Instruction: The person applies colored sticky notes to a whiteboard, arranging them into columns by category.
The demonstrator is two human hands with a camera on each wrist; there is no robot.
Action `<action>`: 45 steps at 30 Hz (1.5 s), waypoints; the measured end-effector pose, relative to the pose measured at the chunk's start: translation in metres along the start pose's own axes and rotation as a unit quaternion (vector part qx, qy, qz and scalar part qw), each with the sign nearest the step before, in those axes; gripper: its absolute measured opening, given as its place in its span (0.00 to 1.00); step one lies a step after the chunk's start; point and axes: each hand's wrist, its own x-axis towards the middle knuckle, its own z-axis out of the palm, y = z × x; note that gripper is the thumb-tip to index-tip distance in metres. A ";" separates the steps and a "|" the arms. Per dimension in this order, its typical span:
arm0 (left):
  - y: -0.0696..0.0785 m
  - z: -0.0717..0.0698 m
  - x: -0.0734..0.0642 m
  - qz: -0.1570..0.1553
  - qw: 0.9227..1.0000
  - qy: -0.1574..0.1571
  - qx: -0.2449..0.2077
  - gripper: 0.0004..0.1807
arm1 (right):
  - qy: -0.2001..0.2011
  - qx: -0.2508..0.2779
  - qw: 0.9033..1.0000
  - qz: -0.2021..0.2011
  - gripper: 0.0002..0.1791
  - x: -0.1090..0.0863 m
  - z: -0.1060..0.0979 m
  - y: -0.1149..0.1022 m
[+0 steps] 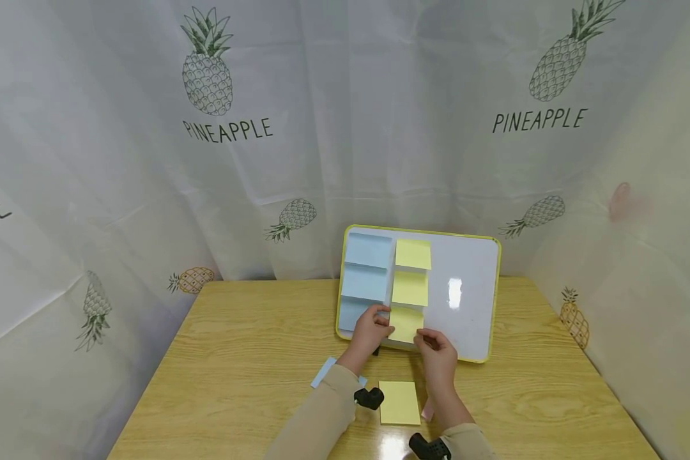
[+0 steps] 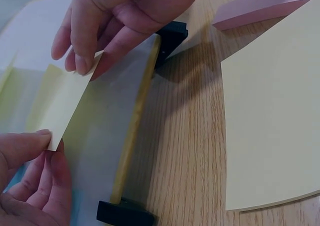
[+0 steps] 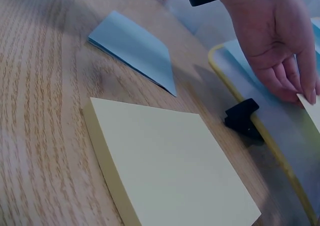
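Note:
At the lower part of a yellow-framed whiteboard (image 1: pixel 460 294), a yellow sticky note (image 1: pixel 406 324) spans the space between both hands. My left hand (image 1: pixel 371 329) pinches its left side between thumb and fingers. The opposite side is pinched by my right hand (image 1: pixel 439 358). In the left wrist view the note (image 2: pixel 62 98) bends outward, its lower edge lifted off the board. Above it on the board are two more yellow notes (image 1: pixel 411 288) in a column. Left of these runs a column of blue notes (image 1: pixel 365 282), the lowest partly behind my left hand.
A yellow sticky note pad (image 1: pixel 399 404) lies on the wooden table (image 1: pixel 253 358) in front of the board. Beside it are a blue pad (image 3: pixel 132 48), partly under my left arm in the head view, and a pink pad (image 2: pixel 260 7). Black feet (image 3: pixel 244 120) support the board's lower edge.

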 end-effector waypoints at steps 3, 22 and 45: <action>0.000 0.001 0.000 -0.003 1.000 0.002 0.002 0.21 | 0.001 -0.007 1.000 -0.004 0.10 0.001 0.000 0.001; 0.012 -0.009 -0.003 0.002 0.995 -0.020 0.103 0.22 | -0.029 -0.036 0.999 0.009 0.13 0.001 -0.007 0.003; 0.019 0.005 0.004 0.037 0.976 -0.086 0.198 0.34 | -0.181 -0.185 0.958 -0.122 0.15 -0.038 -0.075 0.003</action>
